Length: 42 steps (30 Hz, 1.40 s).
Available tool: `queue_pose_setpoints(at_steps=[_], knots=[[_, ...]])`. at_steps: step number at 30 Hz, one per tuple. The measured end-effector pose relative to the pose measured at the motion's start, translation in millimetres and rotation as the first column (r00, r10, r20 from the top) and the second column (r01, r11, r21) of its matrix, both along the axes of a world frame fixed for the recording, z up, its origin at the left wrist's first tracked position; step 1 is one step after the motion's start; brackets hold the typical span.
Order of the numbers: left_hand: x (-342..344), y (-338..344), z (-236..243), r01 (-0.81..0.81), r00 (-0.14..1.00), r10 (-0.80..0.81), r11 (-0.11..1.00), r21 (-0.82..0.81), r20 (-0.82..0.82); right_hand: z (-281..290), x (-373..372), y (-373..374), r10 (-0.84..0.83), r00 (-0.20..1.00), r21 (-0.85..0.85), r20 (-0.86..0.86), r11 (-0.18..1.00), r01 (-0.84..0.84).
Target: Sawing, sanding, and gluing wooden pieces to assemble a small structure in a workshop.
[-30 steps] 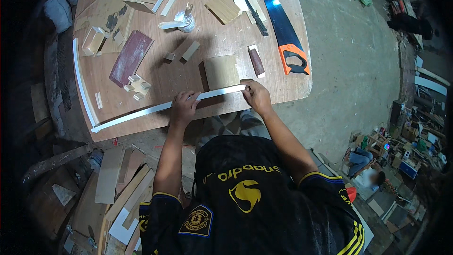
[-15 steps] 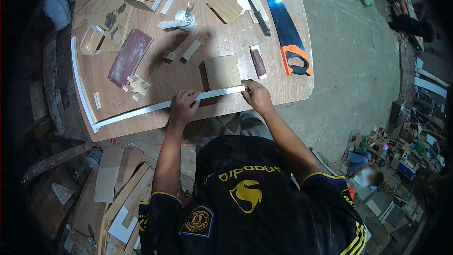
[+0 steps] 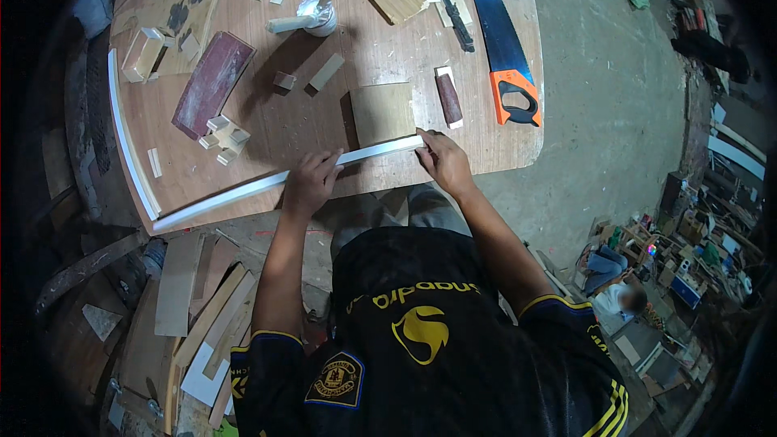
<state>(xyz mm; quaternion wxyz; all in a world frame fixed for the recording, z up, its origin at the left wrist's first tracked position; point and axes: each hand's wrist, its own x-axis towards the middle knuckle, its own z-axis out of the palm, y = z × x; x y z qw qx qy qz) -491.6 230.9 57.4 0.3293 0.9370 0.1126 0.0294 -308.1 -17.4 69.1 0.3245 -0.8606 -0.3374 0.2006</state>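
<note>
A long, thin white wooden strip (image 3: 243, 187) runs along the near side of the table. My left hand (image 3: 312, 182) is closed over it near its middle, fingers wrapped across the top. At the strip's right end my right hand (image 3: 442, 162) pinches the tip between thumb and fingers. That end lies beside the near edge of a square wooden block (image 3: 383, 112); I cannot tell if they touch. Right of the block lies a small maroon-and-white wooden piece (image 3: 447, 98). A handsaw (image 3: 500, 40) with an orange and black handle rests farther right.
On the brown table (image 3: 267, 137) are a maroon board (image 3: 213, 85), a small legged wooden piece (image 3: 225, 140), a white jar (image 3: 318, 18) with sticks and a second white strip (image 3: 128, 142) along the left edge. Scrap boards (image 3: 180, 285) lie lower left. Another person (image 3: 611, 287) sits at lower right.
My view has shifted a little, so the table contents sit slightly differently in it. Both hands keep their hold on the white strip, which looks slightly turned, showing more of its side.
</note>
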Motion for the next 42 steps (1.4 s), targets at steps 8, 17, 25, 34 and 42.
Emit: queue_pose_setpoints(at_steps=[8,17,25,34,42], knots=[[0,-5,13,0.002,0.99,-0.01,0.998,-0.062,-0.137,4,3,-1,0.064,0.997,-0.018,0.031,0.998,-0.063],[15,0,13,-0.004,0.973,-0.016,0.996,-0.086,-0.232,1,4,-2,0.064,0.997,-0.013,0.034,0.998,-0.064],[11,3,0,-0.01,0.963,-0.017,0.995,-0.098,-0.27,0,5,4,0.033,0.999,-0.059,0.028,0.998,-0.032],[13,6,-2,0.058,0.981,-0.054,0.998,0.016,-0.187,-5,4,4,0.005,0.997,0.039,0.081,0.999,-0.008],[16,-17,-11,0.029,0.999,-0.034,0.992,0.122,0.038,-8,4,1,-0.031,0.998,-0.014,0.052,0.999,0.032]])
